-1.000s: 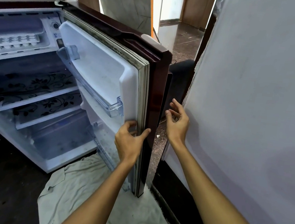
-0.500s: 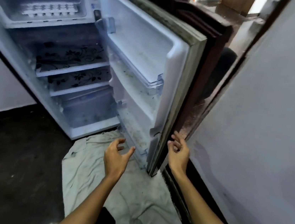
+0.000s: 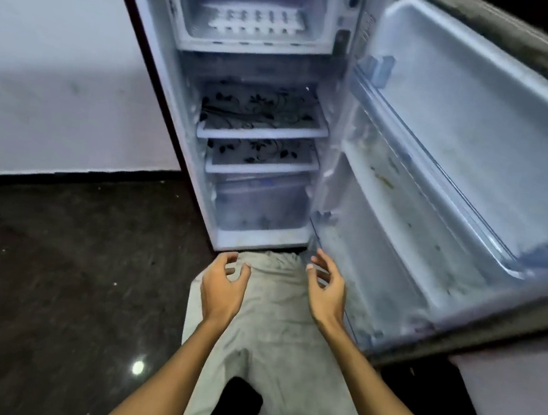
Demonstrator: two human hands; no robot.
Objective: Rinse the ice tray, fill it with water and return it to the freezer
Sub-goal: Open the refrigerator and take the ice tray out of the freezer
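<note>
A white ice tray lies on the floor of the freezer compartment at the top of the open fridge. Both my hands hover low in front of the fridge, far below the tray. My left hand has loosely curled fingers and holds nothing. My right hand is beside the bottom of the open door, fingers relaxed and empty.
The fridge door swings wide to the right, with door shelves. Inside are two patterned shelves and a clear drawer. A grey cloth covers the dark floor under my arms. A white wall is on the left.
My left hand let go of the door edge and both hands dropped away from it. The view swung left, so the fridge interior now faces me.
</note>
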